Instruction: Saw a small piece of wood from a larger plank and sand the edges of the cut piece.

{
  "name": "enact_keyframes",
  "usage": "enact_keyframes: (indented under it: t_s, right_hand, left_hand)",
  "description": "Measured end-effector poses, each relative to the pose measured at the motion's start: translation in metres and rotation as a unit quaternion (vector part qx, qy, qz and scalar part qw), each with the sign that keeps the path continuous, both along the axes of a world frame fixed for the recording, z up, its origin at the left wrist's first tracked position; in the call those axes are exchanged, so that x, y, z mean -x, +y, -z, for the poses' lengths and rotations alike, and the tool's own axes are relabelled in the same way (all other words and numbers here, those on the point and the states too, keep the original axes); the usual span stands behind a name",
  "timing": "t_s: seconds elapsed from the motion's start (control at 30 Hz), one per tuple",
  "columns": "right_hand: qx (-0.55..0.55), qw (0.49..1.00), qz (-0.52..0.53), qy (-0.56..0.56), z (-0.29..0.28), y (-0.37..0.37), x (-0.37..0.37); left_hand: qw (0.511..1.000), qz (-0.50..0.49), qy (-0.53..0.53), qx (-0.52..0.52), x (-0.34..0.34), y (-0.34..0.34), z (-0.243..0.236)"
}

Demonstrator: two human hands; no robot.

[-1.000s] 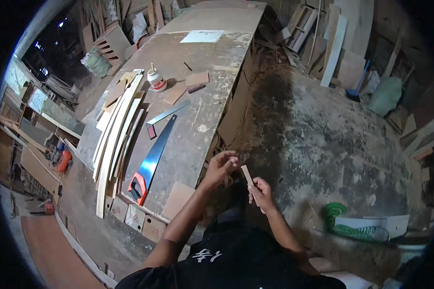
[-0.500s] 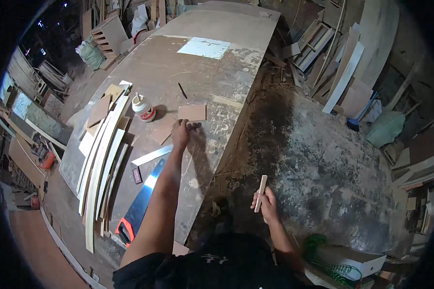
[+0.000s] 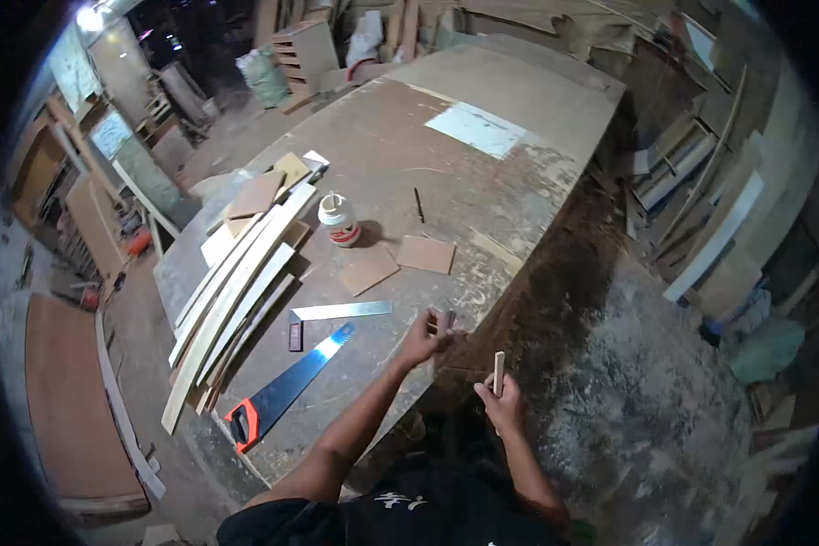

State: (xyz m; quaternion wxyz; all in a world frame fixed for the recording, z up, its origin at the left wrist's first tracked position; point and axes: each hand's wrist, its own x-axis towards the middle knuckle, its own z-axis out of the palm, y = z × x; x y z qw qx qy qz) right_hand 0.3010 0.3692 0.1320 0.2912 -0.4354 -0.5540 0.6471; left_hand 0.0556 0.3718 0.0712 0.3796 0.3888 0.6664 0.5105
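My left hand (image 3: 423, 339) hovers over the near edge of the big worn workbench (image 3: 482, 191), fingers pinched on a small piece (image 3: 445, 319) too tiny to identify. My right hand (image 3: 502, 406) is just off the bench edge, above the floor. It holds a short thin wooden strip (image 3: 499, 370) upright. The two hands are close together but not touching. To the left of my left hand lie a metal try square (image 3: 341, 311) and a hand saw (image 3: 287, 387) with a red and black handle.
Two flat square plywood pieces (image 3: 368, 270) (image 3: 426, 254) lie near a white glue bottle (image 3: 339, 220). Long pale wood strips (image 3: 232, 291) are stacked along the bench's left side. A pencil (image 3: 419, 205) lies mid-bench. Boards and offcuts (image 3: 710, 246) lean at the right.
My left arm, stretched out toward the plywood squares half a second ago, has drawn back to the near bench edge beside my right hand. The right hand keeps the strip.
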Motion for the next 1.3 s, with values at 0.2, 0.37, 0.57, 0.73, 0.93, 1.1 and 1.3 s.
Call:
enact_keyframes:
  t_s: [0.2, 0.37, 0.57, 0.73, 0.93, 1.1, 1.3]
  right_hand:
    - [-0.142, 0.977, -0.157, 0.034, 0.009, 0.042, 0.050]
    - [-0.080, 0.941, -0.319, 0.078, 0.014, 0.055, 0.070]
    - [0.032, 0.939, -0.324, 0.109, 0.014, 0.051, 0.088]
    - [-0.153, 0.920, -0.360, 0.042, 0.030, 0.059, 0.103]
    - [-0.236, 0.894, -0.363, 0.116, 0.020, 0.039, 0.121]
    - [-0.191, 0.875, -0.426, 0.129, 0.032, 0.035, 0.132]
    - [-0.227, 0.815, -0.505, 0.173, 0.039, 0.044, 0.137]
  left_hand:
    - [0.952, 0.040, -0.294, -0.069, -0.054, -0.056, -0.047]
    - [0.947, -0.065, -0.310, -0.060, -0.046, -0.090, -0.061]
    - [0.936, -0.193, -0.288, -0.057, -0.048, -0.113, -0.065]
    - [0.954, -0.267, 0.128, -0.035, -0.064, -0.110, -0.087]
    - [0.920, -0.343, -0.149, 0.116, -0.047, -0.121, -0.082]
    - [0.832, -0.215, -0.499, -0.111, -0.032, -0.140, -0.041]
    - [0.802, -0.278, -0.508, -0.149, -0.005, -0.172, 0.003]
